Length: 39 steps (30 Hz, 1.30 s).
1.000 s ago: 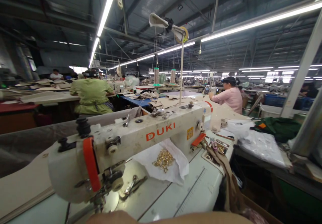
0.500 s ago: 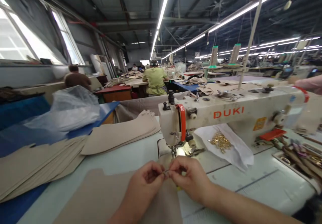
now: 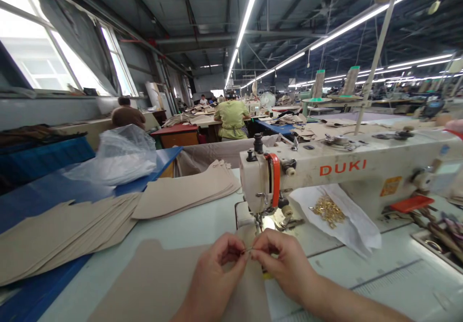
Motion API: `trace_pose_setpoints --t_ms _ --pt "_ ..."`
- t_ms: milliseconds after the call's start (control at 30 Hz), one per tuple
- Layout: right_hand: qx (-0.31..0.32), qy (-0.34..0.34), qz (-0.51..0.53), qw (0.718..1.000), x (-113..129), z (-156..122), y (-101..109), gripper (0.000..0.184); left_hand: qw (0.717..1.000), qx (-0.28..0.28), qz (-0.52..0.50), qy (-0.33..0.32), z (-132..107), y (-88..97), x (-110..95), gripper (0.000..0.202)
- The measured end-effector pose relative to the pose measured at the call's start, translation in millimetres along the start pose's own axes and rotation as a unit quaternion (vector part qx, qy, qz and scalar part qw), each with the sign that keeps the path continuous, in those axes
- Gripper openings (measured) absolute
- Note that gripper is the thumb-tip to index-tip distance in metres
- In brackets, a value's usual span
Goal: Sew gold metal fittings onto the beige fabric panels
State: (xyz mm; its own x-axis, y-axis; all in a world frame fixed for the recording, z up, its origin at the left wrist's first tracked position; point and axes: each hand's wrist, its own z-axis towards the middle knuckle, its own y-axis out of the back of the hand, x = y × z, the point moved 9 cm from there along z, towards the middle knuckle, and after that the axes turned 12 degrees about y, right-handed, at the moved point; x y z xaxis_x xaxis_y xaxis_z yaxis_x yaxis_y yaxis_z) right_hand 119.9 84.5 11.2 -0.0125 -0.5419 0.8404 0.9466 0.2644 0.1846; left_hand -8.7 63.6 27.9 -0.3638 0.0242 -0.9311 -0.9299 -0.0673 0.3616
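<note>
My left hand (image 3: 216, 274) and my right hand (image 3: 283, 263) meet in a pinch just in front of the needle of a white DUKI sewing machine (image 3: 336, 172). Both pinch a small metal piece (image 3: 249, 250) between the fingertips; it is too small to name. Under my hands lies a beige fabric panel (image 3: 152, 283) on the pale machine table (image 3: 202, 223). A heap of small gold metal rings (image 3: 327, 209) rests on a white sheet (image 3: 361, 232) under the machine arm, right of my hands.
Stacks of beige cut panels (image 3: 184, 191) lie to the left, and a plastic bag (image 3: 119, 155) sits on a blue surface. A tray of straps and tools (image 3: 443, 232) is at the right. A person in green (image 3: 231, 117) sits with their back to me.
The view swung left and down from the machine and the room to my hands. Both hands came into view pinching a small piece; since half a second ago they hardly moved.
</note>
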Motion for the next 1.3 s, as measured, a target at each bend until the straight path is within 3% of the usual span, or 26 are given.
trace_pose_setpoints --t_ms 167,500,633,767,1033,1300 --pt "0.002 -0.049 0.142 0.989 -10.8 -3.0 -5.7 0.013 0.999 -0.012 0.027 -0.017 -4.7 2.5 -6.4 0.003" --pt "0.029 -0.1 0.162 0.981 -12.3 -4.3 -9.1 0.018 0.998 0.045 0.029 0.02 0.6 -6.3 0.6 0.015" --pt "0.043 -0.083 0.123 0.988 -8.8 -4.2 -7.9 0.014 0.995 0.044 0.087 0.007 -4.2 -6.9 -9.8 0.017" --pt "0.055 -0.034 0.004 0.998 1.3 -1.5 -1.2 0.012 0.993 0.022 0.114 -0.016 -5.5 -4.5 -14.0 0.016" --pt "0.092 0.039 -0.147 0.984 15.4 0.1 0.1 0.014 0.992 0.019 0.122 -0.015 -2.0 -5.6 -8.6 0.017" --pt "0.088 0.01 -0.158 0.983 9.5 -3.1 4.1 0.012 0.989 0.027 0.147 0.022 1.4 -3.8 1.2 0.014"
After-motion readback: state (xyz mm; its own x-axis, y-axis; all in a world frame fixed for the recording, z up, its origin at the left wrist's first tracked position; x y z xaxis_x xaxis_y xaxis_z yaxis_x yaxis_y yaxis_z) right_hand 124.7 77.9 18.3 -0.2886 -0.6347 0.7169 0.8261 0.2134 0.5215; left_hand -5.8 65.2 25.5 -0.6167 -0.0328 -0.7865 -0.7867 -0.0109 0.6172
